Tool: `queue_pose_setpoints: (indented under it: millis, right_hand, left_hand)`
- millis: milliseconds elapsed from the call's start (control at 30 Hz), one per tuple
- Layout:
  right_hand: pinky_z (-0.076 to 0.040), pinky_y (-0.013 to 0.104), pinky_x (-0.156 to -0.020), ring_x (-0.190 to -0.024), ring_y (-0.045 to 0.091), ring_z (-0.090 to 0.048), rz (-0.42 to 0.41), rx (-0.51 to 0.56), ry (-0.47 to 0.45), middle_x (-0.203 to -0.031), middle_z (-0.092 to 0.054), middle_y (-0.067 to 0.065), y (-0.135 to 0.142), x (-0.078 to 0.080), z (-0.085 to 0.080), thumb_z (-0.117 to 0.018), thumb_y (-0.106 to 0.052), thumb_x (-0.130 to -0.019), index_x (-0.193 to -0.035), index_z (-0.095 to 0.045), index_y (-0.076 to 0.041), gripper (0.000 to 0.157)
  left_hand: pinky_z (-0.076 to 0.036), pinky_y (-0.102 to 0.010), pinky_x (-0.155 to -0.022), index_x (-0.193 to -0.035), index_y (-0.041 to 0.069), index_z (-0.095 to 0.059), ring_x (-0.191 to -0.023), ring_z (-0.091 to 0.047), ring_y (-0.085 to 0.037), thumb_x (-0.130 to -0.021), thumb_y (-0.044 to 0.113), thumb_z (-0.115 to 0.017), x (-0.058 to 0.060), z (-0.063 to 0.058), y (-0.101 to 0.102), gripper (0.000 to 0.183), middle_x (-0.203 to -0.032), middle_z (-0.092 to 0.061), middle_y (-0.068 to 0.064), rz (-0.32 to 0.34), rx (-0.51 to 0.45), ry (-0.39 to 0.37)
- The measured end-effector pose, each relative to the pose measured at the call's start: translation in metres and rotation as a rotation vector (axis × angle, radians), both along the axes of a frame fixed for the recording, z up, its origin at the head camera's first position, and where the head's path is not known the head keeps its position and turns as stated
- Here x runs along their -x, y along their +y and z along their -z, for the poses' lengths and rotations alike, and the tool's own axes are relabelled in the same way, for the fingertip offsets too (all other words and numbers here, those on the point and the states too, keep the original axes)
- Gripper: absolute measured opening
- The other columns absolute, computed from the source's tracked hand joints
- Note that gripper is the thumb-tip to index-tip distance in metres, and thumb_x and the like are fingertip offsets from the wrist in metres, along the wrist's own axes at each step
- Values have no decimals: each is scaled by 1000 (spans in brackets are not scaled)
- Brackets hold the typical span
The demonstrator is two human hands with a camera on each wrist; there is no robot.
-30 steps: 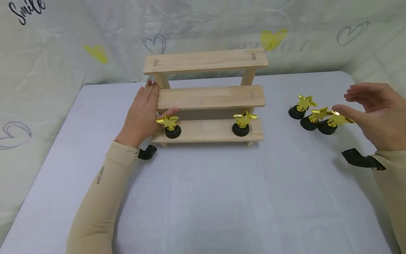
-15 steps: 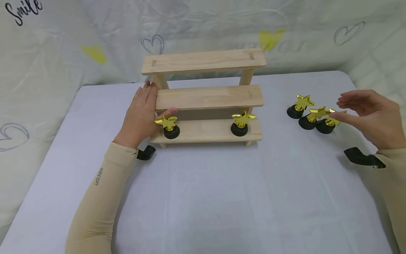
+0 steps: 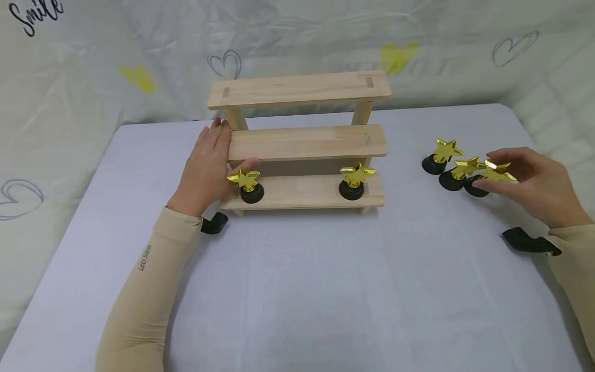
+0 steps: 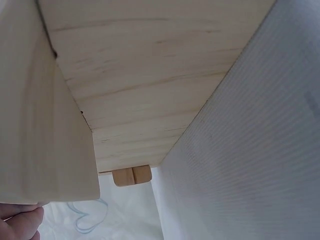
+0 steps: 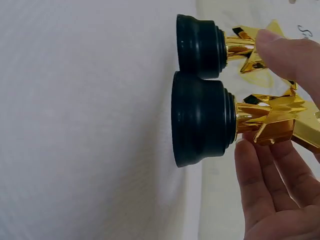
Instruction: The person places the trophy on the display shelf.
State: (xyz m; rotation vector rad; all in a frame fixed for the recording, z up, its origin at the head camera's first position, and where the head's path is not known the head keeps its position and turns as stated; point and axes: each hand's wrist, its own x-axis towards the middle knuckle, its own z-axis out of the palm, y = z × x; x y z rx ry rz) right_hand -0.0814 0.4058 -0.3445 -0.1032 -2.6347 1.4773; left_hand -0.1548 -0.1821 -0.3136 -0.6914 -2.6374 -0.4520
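A three-tier wooden display shelf point(image 3: 307, 142) stands on the table. My left hand point(image 3: 202, 170) holds its left end, fingers along the side and thumb across the front below the middle tier. A gold star trophy point(image 3: 251, 192) stands at the bottom tier's left end, another trophy point(image 3: 351, 189) near its right end. My right hand point(image 3: 541, 188) is around the rightmost trophy point(image 3: 479, 187) of three standing on the table, thumb and fingers apart. In the right wrist view, fingertips point(image 5: 245, 150) come right up to the star of the nearer trophy point(image 5: 202, 120); the thumb overlaps the farther one's star.
The other two trophies on the table are the middle trophy point(image 3: 452, 181) and the back-left trophy point(image 3: 434, 164), close together right of the shelf. A white cloth covers the table point(image 3: 316, 289). A printed backdrop point(image 3: 297, 36) hangs behind its far edge.
My right hand has come down and in around the rightmost trophy, its thumb now lower at the base. The left hand and the shelf stay in place.
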Motion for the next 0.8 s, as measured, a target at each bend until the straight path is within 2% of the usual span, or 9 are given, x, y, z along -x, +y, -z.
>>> queue_pose_setpoints:
  millis: [133,167,333,400,533,567,700,767,800]
  right_hand:
    - [-47,-1,-67,-93,-17,-60,21,-83,-62,-109,-64,-31,4,-3,1,-88,-6,-81,-125,-68,-19,51]
    - [-47,-1,-67,-92,-19,-60,25,-105,-73,-108,-63,-32,5,-3,1,-89,-8,-81,-125,-68,-20,50]
    - [-43,-2,-65,-86,-25,-55,41,-212,-120,-101,-57,-41,8,-3,4,-90,-19,-82,-120,-66,-29,46]
    - [-43,-2,-64,-85,-27,-54,33,-238,-119,-101,-55,-42,9,-2,5,-90,-20,-82,-119,-66,-31,45]
    - [-44,-3,-65,-85,-28,-53,2,-250,-82,-104,-53,-40,9,1,6,-87,-14,-84,-121,-64,-32,47]
    - [-44,-3,-66,-86,-29,-52,-6,-259,-71,-105,-52,-39,9,2,7,-86,-12,-85,-122,-64,-31,48]
    - [-43,-1,-62,-82,-24,-49,-5,-324,-62,-102,-49,-39,9,3,7,-85,-15,-86,-124,-63,-33,47]
    - [-43,0,-62,-81,-23,-50,3,-315,-74,-101,-50,-39,9,4,7,-85,-16,-86,-124,-63,-33,47]
    - [-44,-1,-63,-81,-23,-51,10,-301,-88,-102,-50,-38,9,4,6,-86,-17,-85,-123,-63,-34,48]
  left_hand:
    - [-24,-54,-132,-149,-15,-39,-155,-35,-46,-92,55,-74,0,0,1,96,-153,-46,-35,-9,11,-25]
    - [-24,-54,-132,-149,-15,-39,-155,-34,-46,-92,56,-73,0,0,1,97,-154,-46,-35,-10,11,-29]
    - [-24,-54,-132,-150,-14,-38,-156,-33,-44,-92,79,-48,0,1,1,110,-155,-44,-34,-17,20,-31]
    - [-24,-55,-132,-151,-14,-38,-156,-33,-44,-92,77,-52,0,1,0,109,-155,-44,-34,-19,21,-30]
    - [-25,-55,-132,-151,-13,-37,-156,-33,-44,-91,60,-71,-1,0,0,100,-156,-44,-33,-23,20,-33]
    - [-25,-56,-132,-151,-13,-38,-156,-33,-45,-91,62,-70,0,0,0,101,-156,-44,-33,-24,20,-31]
    - [-26,-56,-131,-152,-12,-37,-156,-33,-44,-92,76,-54,0,1,-1,108,-157,-44,-32,-25,21,-28]
    - [-26,-55,-132,-152,-11,-37,-156,-33,-44,-91,76,-55,0,1,-1,108,-157,-45,-31,-27,19,-30]
    - [-25,-55,-132,-152,-11,-37,-156,-33,-44,-92,73,-60,0,1,-1,106,-157,-45,-31,-29,18,-34]
